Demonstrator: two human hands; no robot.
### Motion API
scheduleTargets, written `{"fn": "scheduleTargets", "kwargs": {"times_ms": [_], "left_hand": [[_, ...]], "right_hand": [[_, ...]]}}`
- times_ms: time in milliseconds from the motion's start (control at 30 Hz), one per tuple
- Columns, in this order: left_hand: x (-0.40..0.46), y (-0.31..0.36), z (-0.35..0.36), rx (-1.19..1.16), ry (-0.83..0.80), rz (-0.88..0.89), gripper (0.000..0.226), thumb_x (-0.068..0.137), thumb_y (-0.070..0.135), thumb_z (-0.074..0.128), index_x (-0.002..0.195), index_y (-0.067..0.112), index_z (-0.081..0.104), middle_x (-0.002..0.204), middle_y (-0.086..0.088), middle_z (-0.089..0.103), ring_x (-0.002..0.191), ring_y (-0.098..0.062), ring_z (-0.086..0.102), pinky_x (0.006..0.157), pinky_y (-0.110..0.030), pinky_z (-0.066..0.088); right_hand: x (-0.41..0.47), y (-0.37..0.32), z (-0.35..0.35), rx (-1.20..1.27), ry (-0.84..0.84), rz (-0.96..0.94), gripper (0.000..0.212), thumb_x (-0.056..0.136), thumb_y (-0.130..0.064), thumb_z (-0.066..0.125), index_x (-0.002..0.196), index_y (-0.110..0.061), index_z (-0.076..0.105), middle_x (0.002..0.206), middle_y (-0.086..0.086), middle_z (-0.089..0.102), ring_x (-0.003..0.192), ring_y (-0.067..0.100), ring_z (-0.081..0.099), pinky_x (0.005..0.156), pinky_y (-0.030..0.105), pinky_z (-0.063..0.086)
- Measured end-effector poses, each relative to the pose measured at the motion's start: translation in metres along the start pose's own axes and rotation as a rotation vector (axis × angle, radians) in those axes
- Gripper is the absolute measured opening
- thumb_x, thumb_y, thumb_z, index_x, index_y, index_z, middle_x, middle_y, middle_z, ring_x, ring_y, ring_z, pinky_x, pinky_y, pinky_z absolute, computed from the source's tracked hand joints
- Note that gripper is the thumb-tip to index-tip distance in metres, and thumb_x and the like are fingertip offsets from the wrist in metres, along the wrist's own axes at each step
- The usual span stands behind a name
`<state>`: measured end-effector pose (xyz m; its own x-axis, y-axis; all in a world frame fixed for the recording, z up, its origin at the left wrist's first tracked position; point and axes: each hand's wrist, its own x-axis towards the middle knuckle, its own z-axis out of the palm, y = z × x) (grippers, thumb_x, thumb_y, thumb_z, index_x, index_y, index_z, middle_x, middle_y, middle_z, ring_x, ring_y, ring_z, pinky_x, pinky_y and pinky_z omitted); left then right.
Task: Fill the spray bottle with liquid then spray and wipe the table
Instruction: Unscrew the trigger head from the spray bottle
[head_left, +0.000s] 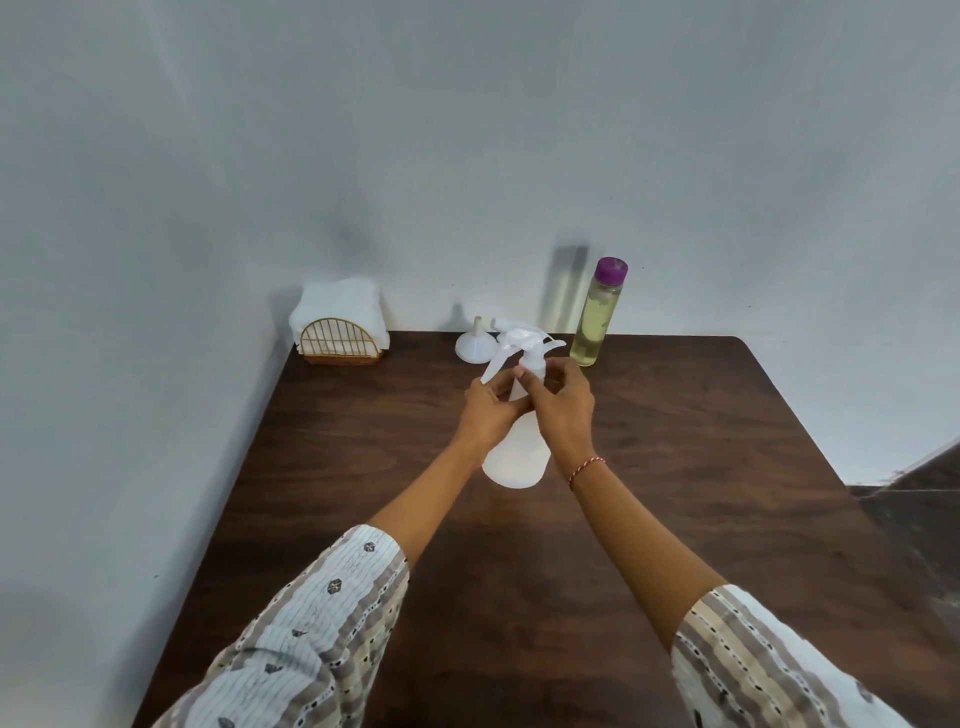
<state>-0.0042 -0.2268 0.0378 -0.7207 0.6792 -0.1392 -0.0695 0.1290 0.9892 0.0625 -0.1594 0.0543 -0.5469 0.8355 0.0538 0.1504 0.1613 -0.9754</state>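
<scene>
Striped sleeves (311, 639) fill the bottom corners, with bare forearms reaching forward over the dark wooden table (675, 415). Both hands are clamped on the spray bottle (517, 457), which stands upright in the middle of the table. Left hand (488, 410) wraps the bottle's shoulder, while right hand (563, 410) closes its fingers around the neck just under the white trigger head (519, 343). A red-and-white thread (586, 470) circles the right wrist. The bottle's white translucent body looks pale throughout; whether any liquid is inside cannot be told.

Just behind it, near the table's far edge, a white funnel (474, 343) sits wide end down, spout up. To its right stands a tall clear bottle (592, 322) with a purple cap (611, 270), upright and closed, nearly full of pale yellow liquid. In the far left corner, well apart, a gold wire holder (340, 343) carries a stack of white napkins (337, 306).
</scene>
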Motion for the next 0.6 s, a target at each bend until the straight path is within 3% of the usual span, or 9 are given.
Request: {"fn": "scheduleTargets", "kwargs": {"times_ms": [133,233,300,400,500,600], "left_hand": [[0.007,0.000,-0.006,0.029,0.019,0.003,0.034,0.081,0.021,0.070,0.114,0.017,0.065,0.109,-0.006,0.070,0.094,-0.026,0.068,0.085,-0.047,0.055],[0.009,-0.001,-0.005,0.035,0.016,-0.012,0.030,0.081,0.018,0.070,0.111,0.016,0.066,0.109,-0.008,0.070,0.094,-0.026,0.068,0.085,-0.048,0.055],[0.009,-0.002,-0.003,0.036,0.005,-0.019,0.033,0.081,0.017,0.071,0.113,0.016,0.065,0.110,-0.008,0.070,0.095,-0.026,0.067,0.086,-0.046,0.055],[0.010,-0.004,-0.005,0.013,0.018,-0.016,0.033,0.079,0.016,0.072,0.111,0.016,0.066,0.107,-0.005,0.070,0.097,-0.024,0.067,0.088,-0.043,0.054],[0.012,-0.005,-0.006,0.030,0.023,-0.023,0.033,0.079,0.016,0.073,0.111,0.016,0.066,0.105,-0.005,0.070,0.096,-0.024,0.067,0.087,-0.043,0.054],[0.012,-0.003,0.000,0.046,0.017,-0.028,0.030,0.078,0.013,0.073,0.108,0.012,0.068,0.103,-0.008,0.071,0.094,-0.026,0.068,0.084,-0.043,0.056]], "right_hand": [[0.006,0.003,-0.003,0.054,-0.214,0.016,0.030,0.091,-0.025,0.057,0.119,-0.015,0.056,0.111,0.004,0.066,0.102,0.020,0.063,0.090,0.038,0.053],[0.010,0.001,-0.002,-0.011,-0.134,0.050,0.040,0.080,-0.026,0.071,0.113,-0.012,0.051,0.108,0.003,0.064,0.100,0.018,0.061,0.087,0.032,0.052],[0.014,-0.002,-0.003,-0.034,-0.072,0.047,0.031,0.079,-0.024,0.073,0.101,-0.012,0.056,0.099,0.005,0.065,0.095,0.021,0.063,0.084,0.033,0.053],[0.018,0.000,-0.008,0.030,-0.227,0.041,0.015,0.088,-0.015,0.061,0.101,-0.010,0.062,0.098,0.008,0.068,0.094,0.024,0.065,0.086,0.039,0.054],[0.019,0.004,-0.010,0.072,-0.311,0.082,0.032,0.088,-0.020,0.060,0.117,-0.010,0.054,0.114,0.008,0.064,0.105,0.023,0.061,0.091,0.038,0.052],[0.018,0.004,-0.007,-0.046,-0.166,0.077,0.045,0.075,-0.027,0.074,0.113,-0.011,0.054,0.107,0.005,0.065,0.100,0.018,0.062,0.087,0.034,0.053]]}}
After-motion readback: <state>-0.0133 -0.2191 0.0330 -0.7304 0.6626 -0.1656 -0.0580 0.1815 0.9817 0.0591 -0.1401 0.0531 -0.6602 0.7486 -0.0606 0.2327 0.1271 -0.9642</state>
